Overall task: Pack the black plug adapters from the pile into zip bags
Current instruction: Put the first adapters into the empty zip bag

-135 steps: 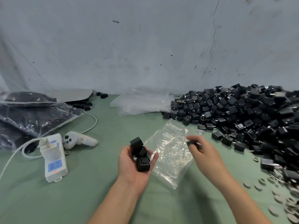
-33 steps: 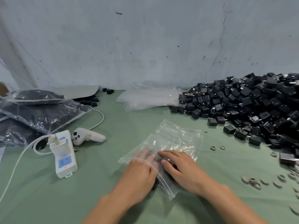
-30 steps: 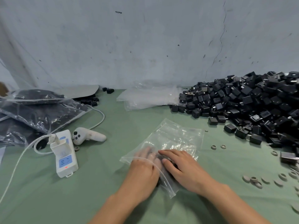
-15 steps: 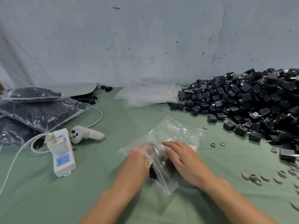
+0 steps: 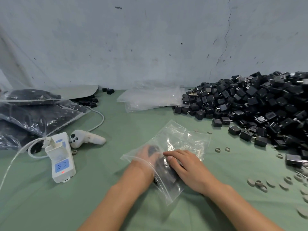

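Observation:
A clear zip bag (image 5: 183, 139) lies on the green table in front of me. My left hand (image 5: 143, 157) is pushed inside the bag's mouth and shows blurred through the plastic, closed around black plug adapters (image 5: 152, 150). More dark adapters (image 5: 165, 170) lie inside the bag near its mouth. My right hand (image 5: 185, 167) lies palm down on top of the bag, holding it against the table. The big pile of black adapters (image 5: 258, 104) fills the right side of the table up to the wall.
Empty zip bags (image 5: 150, 99) are stacked by the wall. Filled bags (image 5: 33, 117) lie at far left. A white power strip (image 5: 60, 162) with cable and a white controller (image 5: 86, 139) sit left of my hands. Small grey rings (image 5: 266, 182) are scattered at right.
My left hand, which held several adapters in the open, has gone into the bag with them and pushed further in. My right hand moved from the bag's mouth onto its top.

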Demonstrator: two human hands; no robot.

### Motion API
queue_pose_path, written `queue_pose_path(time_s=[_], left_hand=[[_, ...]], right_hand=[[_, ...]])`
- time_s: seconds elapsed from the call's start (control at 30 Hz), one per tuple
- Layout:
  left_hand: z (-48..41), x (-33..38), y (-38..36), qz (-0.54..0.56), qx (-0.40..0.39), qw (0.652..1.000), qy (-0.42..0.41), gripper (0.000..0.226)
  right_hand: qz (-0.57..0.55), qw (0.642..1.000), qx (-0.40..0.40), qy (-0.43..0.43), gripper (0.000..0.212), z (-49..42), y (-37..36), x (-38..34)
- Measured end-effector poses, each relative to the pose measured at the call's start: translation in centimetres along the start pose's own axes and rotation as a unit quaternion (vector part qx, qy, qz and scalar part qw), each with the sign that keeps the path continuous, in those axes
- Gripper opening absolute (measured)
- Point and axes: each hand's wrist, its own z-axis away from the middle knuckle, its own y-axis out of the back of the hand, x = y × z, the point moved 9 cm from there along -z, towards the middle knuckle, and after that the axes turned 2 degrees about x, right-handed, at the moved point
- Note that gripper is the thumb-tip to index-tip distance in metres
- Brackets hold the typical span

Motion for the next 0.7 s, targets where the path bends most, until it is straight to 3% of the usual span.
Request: queue_pose_path(time_s=[0.1, 0.23, 0.33, 0.47, 0.57, 0.7], left_hand=[[0.3, 0.5, 0.3, 0.007, -0.01, 1.0, -0.002, 0.014], [1.7, 0.7, 0.4, -0.021, -0.06, 0.998, -0.01, 0.049], [2.6, 0.8, 1.5, 0.007, -0.035, 0.999, -0.033, 0.033], [3.0, 1.2, 0.2, -0.143, -0.052, 0.983, -0.105, 0.049], [1.4, 1.2, -0.4, -0.118, -0.073, 0.986, -0.087, 0.04], [-1.3, 1.6, -1.7, -0.195, -0.121, 0.968, -0.098, 0.046]], right_hand=[[-0.004, 1.0, 0.003, 0.0, 0.037, 0.0, 0.1, 0.1], [-0.006, 1.0, 0.003, 0.002, 0.039, -0.1, 0.1, 0.2], [-0.006, 1.0, 0.015, 0.008, 0.039, -0.2, 0.3, 0.1], [-0.016, 1.0, -0.015, 0.007, 0.047, -0.3, -0.4, 0.2], [-0.007, 0.999, -0.043, 0.021, 0.054, -0.1, -1.1, -0.2], [0.004, 0.998, -0.049, 0.034, 0.055, 0.0, -1.2, -0.6]])
